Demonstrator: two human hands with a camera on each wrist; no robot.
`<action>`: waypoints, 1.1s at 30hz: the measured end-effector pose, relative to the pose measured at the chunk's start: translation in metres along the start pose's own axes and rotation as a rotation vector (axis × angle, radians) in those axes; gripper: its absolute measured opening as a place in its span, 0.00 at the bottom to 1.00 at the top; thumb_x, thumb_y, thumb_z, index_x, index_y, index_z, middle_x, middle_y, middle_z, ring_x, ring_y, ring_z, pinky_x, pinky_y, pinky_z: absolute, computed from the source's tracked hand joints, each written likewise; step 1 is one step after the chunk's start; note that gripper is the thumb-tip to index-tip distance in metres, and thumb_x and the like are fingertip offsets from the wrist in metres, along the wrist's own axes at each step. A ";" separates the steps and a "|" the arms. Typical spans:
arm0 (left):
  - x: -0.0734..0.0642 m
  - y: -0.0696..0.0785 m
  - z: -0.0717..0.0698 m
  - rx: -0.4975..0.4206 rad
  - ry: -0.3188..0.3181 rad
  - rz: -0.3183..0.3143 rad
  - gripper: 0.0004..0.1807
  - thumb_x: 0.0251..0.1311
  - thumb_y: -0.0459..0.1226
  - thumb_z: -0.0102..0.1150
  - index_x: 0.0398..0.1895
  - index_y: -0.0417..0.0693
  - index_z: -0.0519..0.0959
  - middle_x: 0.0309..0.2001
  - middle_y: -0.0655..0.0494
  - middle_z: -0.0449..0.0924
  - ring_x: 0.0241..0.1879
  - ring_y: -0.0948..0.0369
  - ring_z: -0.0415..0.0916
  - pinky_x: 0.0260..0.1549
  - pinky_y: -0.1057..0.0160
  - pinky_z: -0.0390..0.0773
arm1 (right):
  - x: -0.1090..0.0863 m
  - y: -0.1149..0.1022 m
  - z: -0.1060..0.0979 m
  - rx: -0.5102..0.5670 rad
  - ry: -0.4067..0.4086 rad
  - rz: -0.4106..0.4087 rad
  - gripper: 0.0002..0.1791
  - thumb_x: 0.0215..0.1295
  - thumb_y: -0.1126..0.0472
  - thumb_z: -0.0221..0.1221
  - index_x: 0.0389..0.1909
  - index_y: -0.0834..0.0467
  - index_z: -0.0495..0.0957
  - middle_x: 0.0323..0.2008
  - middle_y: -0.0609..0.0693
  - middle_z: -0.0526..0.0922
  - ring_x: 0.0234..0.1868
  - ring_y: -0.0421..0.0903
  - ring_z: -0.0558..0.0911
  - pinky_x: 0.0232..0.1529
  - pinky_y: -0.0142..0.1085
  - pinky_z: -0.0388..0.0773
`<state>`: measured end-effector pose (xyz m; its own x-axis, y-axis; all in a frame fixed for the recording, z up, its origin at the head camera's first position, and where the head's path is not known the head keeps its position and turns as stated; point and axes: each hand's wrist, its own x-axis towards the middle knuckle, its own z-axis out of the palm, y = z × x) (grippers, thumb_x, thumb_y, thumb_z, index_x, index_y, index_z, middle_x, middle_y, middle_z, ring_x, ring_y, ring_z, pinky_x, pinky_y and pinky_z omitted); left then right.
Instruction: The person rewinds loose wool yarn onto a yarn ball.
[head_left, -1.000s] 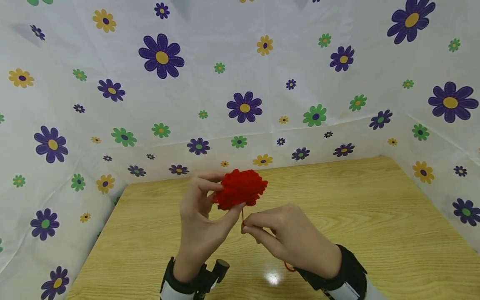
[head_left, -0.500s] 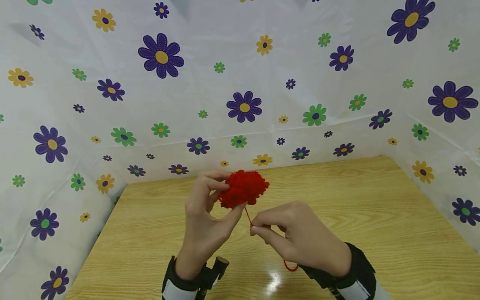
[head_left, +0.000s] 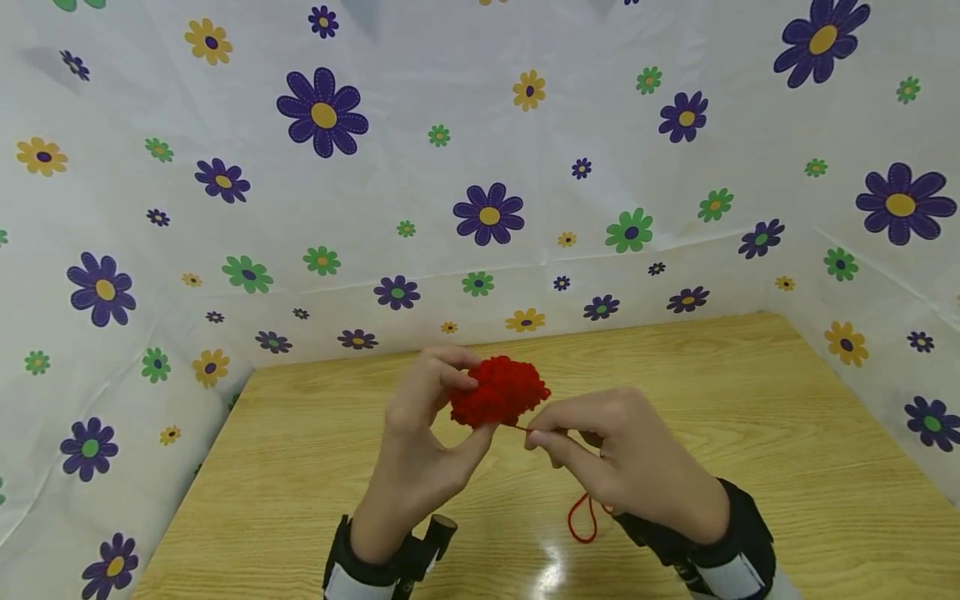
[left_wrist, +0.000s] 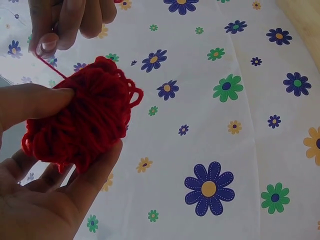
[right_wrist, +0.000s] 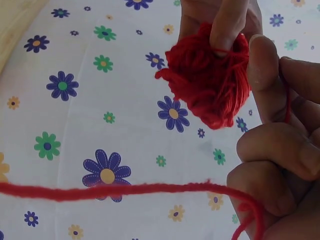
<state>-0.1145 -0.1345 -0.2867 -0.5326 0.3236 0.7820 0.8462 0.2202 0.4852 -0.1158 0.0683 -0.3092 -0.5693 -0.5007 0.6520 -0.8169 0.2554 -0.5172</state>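
Observation:
A ball of red yarn (head_left: 501, 392) is raised over the table, its loops bulging at the edges. My left hand (head_left: 427, 442) grips it from the left, thumb pressing on the near side and fingers behind, as the left wrist view shows with the yarn ball (left_wrist: 82, 117). To the right, my right hand (head_left: 622, 454) pinches a strand of yarn (head_left: 516, 427) between thumb and forefinger. That strand runs short and taut to the ball. In the right wrist view, a loose yarn tail (right_wrist: 125, 190) comes out from the curled lower fingers (right_wrist: 260, 195).
A looped yarn end (head_left: 582, 521) hangs below my right hand. Beneath lies a wood-grain table (head_left: 300, 483). White flower-print sheeting (head_left: 420, 83) rises behind it and along both sides. Each wrist wears a black strap (head_left: 738, 521).
My right hand has moved right and slightly up, swinging the strand from hanging down to nearly level. The left hand and yarn ball have shifted a little right. More of the loop shows.

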 end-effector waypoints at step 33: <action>-0.001 0.017 -0.014 -0.364 -0.465 -0.116 0.22 0.36 0.18 0.60 0.35 0.41 0.65 0.42 0.49 0.69 0.41 0.55 0.71 0.35 0.60 0.77 | 0.014 -0.017 -0.013 -0.005 0.144 -0.081 0.11 0.41 0.73 0.66 0.26 0.57 0.80 0.21 0.41 0.79 0.16 0.32 0.65 0.14 0.20 0.59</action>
<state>-0.0989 -0.1442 -0.2736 -0.5035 0.7026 0.5028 0.6893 -0.0242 0.7241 -0.1111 0.0680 -0.2844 -0.5085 -0.3965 0.7643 -0.8610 0.2228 -0.4573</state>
